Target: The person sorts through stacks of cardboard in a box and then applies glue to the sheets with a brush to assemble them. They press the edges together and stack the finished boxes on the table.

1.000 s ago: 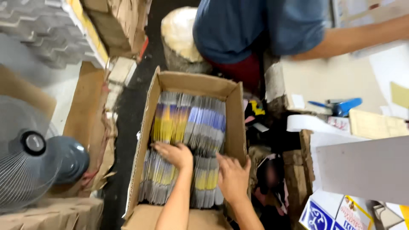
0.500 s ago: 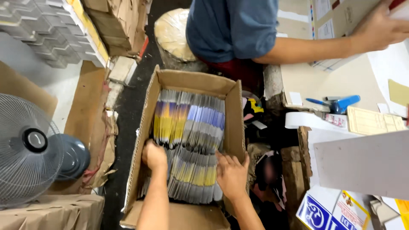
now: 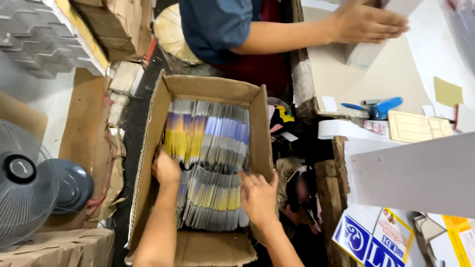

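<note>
An open cardboard box [image 3: 151, 133] stands on the floor below me, packed with upright rows of flat printed packets [image 3: 213, 133] in grey, blue and yellow. My left hand [image 3: 166, 169] is inside the box at the left end of the near row [image 3: 210, 200], fingers curled against the packets. My right hand [image 3: 258, 195] presses on the right end of that same row, by the box's right wall. Together the hands clasp the near row from both sides.
Another person in a blue shirt [image 3: 217, 24] stands beyond the box, a hand [image 3: 368, 22] on white card on the table [image 3: 346, 74]. A blue tool [image 3: 383, 106] lies there. A fan [image 3: 27, 183] stands left; flattened cardboard [image 3: 86, 128] lies beside it.
My left hand has slid left to the box's left wall, and both hands now bracket the near row. The other person's arm moved across the table.
</note>
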